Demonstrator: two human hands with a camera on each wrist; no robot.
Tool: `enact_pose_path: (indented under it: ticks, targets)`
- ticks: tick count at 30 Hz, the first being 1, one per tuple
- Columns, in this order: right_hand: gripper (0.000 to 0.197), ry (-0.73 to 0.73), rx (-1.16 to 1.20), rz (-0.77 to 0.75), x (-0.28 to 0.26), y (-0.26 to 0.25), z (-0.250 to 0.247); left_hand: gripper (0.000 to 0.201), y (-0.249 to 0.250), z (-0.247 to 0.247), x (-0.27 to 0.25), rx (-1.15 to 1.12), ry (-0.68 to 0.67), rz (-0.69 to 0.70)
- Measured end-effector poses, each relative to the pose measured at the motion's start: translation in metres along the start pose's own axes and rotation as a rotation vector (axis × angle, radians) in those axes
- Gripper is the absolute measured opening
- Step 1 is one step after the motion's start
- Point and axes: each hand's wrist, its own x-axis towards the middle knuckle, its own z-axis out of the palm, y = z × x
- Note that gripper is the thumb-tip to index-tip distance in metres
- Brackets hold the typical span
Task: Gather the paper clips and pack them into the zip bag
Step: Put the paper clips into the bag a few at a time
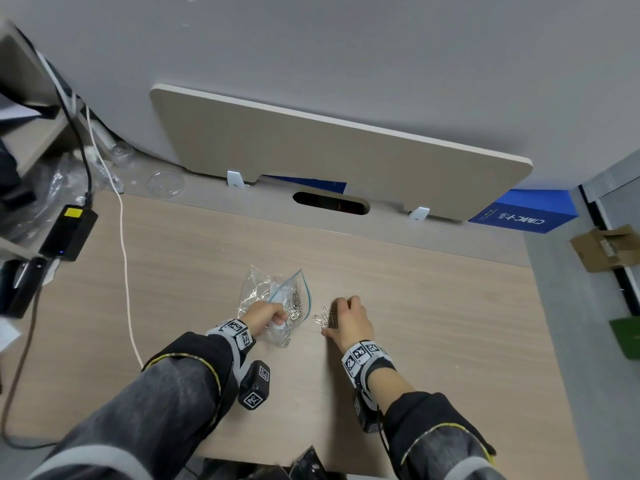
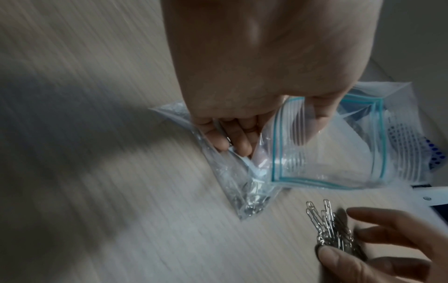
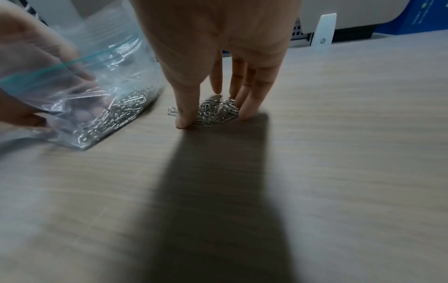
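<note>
Left hand (image 1: 265, 315) gripping zip bag (image 1: 273, 299); paper clips (image 1: 323, 318) apparently under right hand's (image 1: 351, 322) spread fingers.

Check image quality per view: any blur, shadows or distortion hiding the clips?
Head: sharp, wide-angle bending at edges; loose paper clips visible. Left wrist: table streaked with motion blur, zip bag fairly clear. Right wrist: right hand casts a long shadow; edges are soft.

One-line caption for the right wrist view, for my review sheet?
Right hand gathers a small pile of paper clips on the desk beside the zip bag held by the left hand.
</note>
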Motion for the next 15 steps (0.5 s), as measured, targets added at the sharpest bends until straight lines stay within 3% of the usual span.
enact_pose_path:
  ticks: [8,15]
  targets:
    - [0.021,-0.01,-0.027,-0.117,0.009,0.0,-0.005,0.017,0.001,0.0,-0.001,0.0,0.006,-0.001]
    - [0.023,-0.038,-0.028,-0.062,0.011,-0.004,-0.016,0.014,0.001,-0.001,-0.002,-0.009,-0.004,0.019]
